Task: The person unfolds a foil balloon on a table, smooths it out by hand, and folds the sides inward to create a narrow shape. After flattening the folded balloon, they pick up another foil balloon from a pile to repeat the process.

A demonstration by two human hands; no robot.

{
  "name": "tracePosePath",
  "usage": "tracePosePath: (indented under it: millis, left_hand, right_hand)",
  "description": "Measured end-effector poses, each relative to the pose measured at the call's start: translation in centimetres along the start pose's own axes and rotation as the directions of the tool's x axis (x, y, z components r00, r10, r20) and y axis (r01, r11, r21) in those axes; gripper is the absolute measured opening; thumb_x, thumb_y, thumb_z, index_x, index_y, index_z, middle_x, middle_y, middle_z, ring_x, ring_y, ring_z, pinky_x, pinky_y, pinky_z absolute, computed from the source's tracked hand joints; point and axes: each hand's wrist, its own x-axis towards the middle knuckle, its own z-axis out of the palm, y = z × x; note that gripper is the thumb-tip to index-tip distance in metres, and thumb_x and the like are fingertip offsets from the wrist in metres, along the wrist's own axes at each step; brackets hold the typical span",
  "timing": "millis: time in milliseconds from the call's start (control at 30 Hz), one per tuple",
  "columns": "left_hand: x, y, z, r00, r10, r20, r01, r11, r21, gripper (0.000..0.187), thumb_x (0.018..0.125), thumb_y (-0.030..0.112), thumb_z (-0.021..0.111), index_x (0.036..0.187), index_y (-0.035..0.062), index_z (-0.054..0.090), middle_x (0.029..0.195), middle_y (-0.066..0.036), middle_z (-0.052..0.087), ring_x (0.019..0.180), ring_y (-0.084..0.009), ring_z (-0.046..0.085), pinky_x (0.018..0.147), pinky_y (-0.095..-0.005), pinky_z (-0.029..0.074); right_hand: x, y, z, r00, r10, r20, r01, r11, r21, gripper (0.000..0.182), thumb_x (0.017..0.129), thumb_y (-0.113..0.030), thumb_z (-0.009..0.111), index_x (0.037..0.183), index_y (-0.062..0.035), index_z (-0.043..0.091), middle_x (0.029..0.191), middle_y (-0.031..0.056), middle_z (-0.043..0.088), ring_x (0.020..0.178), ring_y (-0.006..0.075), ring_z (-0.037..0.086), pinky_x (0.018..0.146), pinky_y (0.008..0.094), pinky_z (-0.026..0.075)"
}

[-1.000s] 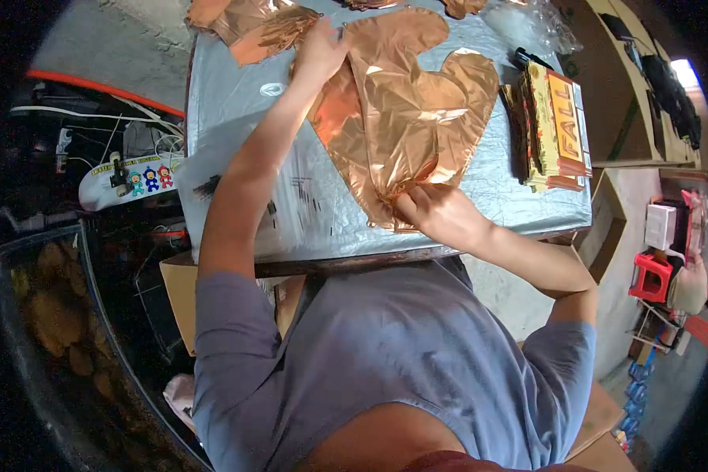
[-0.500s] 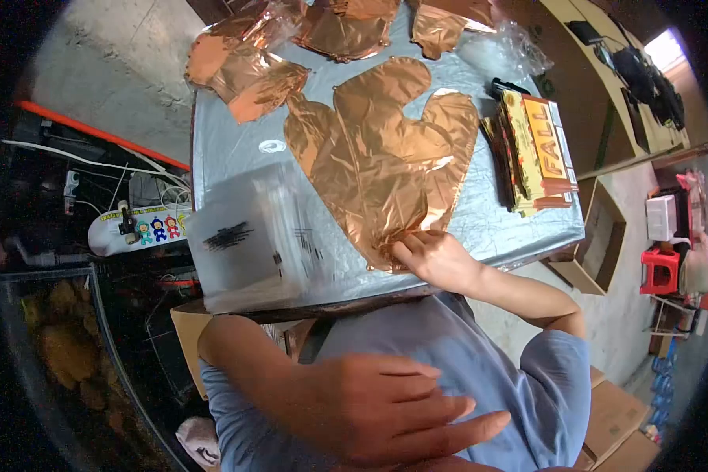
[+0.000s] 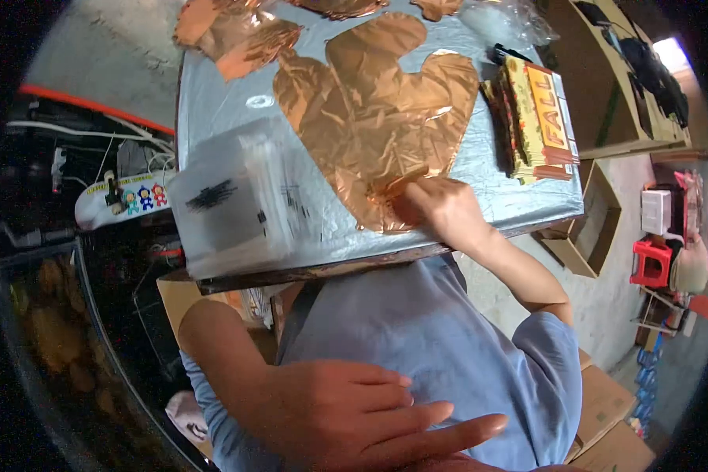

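Note:
A flat, uninflated copper-coloured foil balloon (image 3: 385, 118) with rounded lobes lies spread on the table. My right hand (image 3: 448, 208) is closed on its narrow lower end, which is crumpled at the fingers. The fingertips are partly hidden in the foil. Close to the camera, in front of the blue-grey shirt, my left hand (image 3: 370, 413) is held with its fingers stretched out and holds nothing.
Clear plastic bags (image 3: 240, 204) with black print lie at the table's left. On the right stands a stack of printed "FALL" cards (image 3: 547, 122). More copper foil balloons (image 3: 240, 43) and a crumpled clear bag (image 3: 511, 23) lie farther back. Cardboard boxes (image 3: 594, 220) stand alongside.
The view has tilted, so the table and balloon sit higher in the picture. My right hand still grips the balloon's lower end, its wrist turned slightly. The left hand stays outstretched by the shirt.

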Motion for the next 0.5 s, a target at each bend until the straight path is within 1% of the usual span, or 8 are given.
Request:
tracePosePath:
  millis: [33, 133, 233, 300, 333, 367, 433, 500]
  left_hand:
    - [0.2, -0.4, -1.1, 0.983, 0.030, 0.180, -0.024, 0.999, -0.034, 0.044, 0.094, 0.011, 0.069, 0.137, 0.0050, 0.068, 0.079, -0.002, 0.069, 0.066, -0.0094, 0.064, 0.057, -0.0241, 0.051]
    - [0.3, -0.2, -0.8, 0.968, 0.039, 0.250, 0.000, 0.988, -0.153, 0.049, 0.092, 0.009, 0.069, 0.141, 0.0059, 0.065, 0.072, 0.000, 0.063, 0.061, -0.0085, 0.059, 0.052, -0.0239, 0.047]
    - [-0.4, 0.4, 0.0, 0.980, 0.012, 0.197, 0.026, 0.981, -0.192, 0.050, 0.089, 0.009, 0.070, 0.139, 0.0048, 0.066, 0.072, 0.001, 0.065, 0.063, -0.0092, 0.061, 0.054, -0.0231, 0.048]
    - [-1.1, 1.1, 0.6, 0.990, 0.017, 0.143, -0.009, 0.998, -0.057, 0.047, 0.090, 0.010, 0.070, 0.137, 0.0034, 0.067, 0.076, -0.001, 0.068, 0.065, -0.0106, 0.065, 0.057, -0.0237, 0.052]
    - [-1.4, 1.6, 1.5, 0.992, 0.022, 0.125, -0.021, 1.000, -0.014, 0.047, 0.090, 0.011, 0.070, 0.136, 0.0030, 0.068, 0.077, -0.001, 0.069, 0.066, -0.0110, 0.066, 0.058, -0.0239, 0.053]
    - [-1.0, 2.6, 4.0, 0.965, -0.101, -0.243, 0.098, 0.995, -0.026, 0.045, 0.091, 0.012, 0.070, 0.135, 0.0023, 0.068, 0.081, -0.003, 0.071, 0.069, -0.0120, 0.068, 0.061, -0.0250, 0.056]
    - [-1.5, 3.4, 6.0, 0.795, -0.213, -0.568, 0.193, 0.976, -0.096, 0.043, 0.092, 0.012, 0.070, 0.134, 0.0016, 0.069, 0.085, -0.005, 0.074, 0.072, -0.0131, 0.071, 0.064, -0.0261, 0.058]
    - [-2.7, 3.4, 6.0, 0.788, -0.124, -0.603, 0.209, 0.975, 0.072, 0.042, 0.093, 0.013, 0.070, 0.133, 0.0013, 0.069, 0.090, -0.006, 0.075, 0.074, -0.0135, 0.072, 0.065, -0.0283, 0.059]
  right_hand:
    - [-0.1, 0.1, -0.1, 1.000, 0.000, -0.026, 0.000, 1.000, 0.013, 0.021, 0.077, -0.013, 0.068, 0.097, -0.0078, 0.065, 0.084, 0.0077, 0.063, 0.073, 0.0256, 0.069, 0.061, 0.0384, 0.055]
    - [-0.9, 0.0, 0.2, 0.999, 0.036, -0.029, -0.036, 0.999, 0.011, 0.021, 0.077, -0.010, 0.068, 0.098, -0.0081, 0.068, 0.088, 0.0075, 0.064, 0.073, 0.0256, 0.069, 0.062, 0.0372, 0.056]
    - [-1.9, -0.3, 0.5, 0.999, 0.042, -0.001, -0.042, 0.999, -0.006, 0.021, 0.076, -0.009, 0.070, 0.097, -0.0086, 0.068, 0.090, 0.0068, 0.062, 0.077, 0.0245, 0.069, 0.062, 0.0365, 0.056]
    - [-2.4, -0.6, 0.9, 0.999, 0.048, 0.018, -0.048, 0.999, -0.014, 0.023, 0.076, -0.009, 0.070, 0.099, -0.0088, 0.069, 0.092, 0.0064, 0.061, 0.078, 0.0238, 0.069, 0.063, 0.0363, 0.056]
    - [-2.4, -0.9, 0.9, 1.000, 0.028, -0.011, -0.028, 0.999, -0.018, 0.016, 0.077, -0.011, 0.067, 0.093, -0.0091, 0.065, 0.092, 0.0063, 0.058, 0.078, 0.0218, 0.067, 0.061, 0.0351, 0.056]
    - [-2.5, -1.2, 1.0, 0.999, 0.009, -0.041, -0.010, 1.000, -0.024, 0.010, 0.079, -0.012, 0.065, 0.088, -0.0093, 0.061, 0.093, 0.0061, 0.056, 0.078, 0.0197, 0.065, 0.060, 0.0340, 0.055]
    - [-2.8, -1.5, 1.1, 1.000, 0.028, -0.008, -0.028, 1.000, -0.013, 0.014, 0.078, -0.011, 0.067, 0.092, -0.0091, 0.064, 0.094, 0.0060, 0.057, 0.082, 0.0208, 0.066, 0.061, 0.0346, 0.055]
    - [-2.7, -1.6, 0.9, 0.999, 0.034, 0.033, -0.033, 0.999, -0.013, 0.018, 0.077, -0.011, 0.069, 0.096, -0.0091, 0.068, 0.094, 0.0059, 0.058, 0.085, 0.0216, 0.066, 0.063, 0.0354, 0.056]
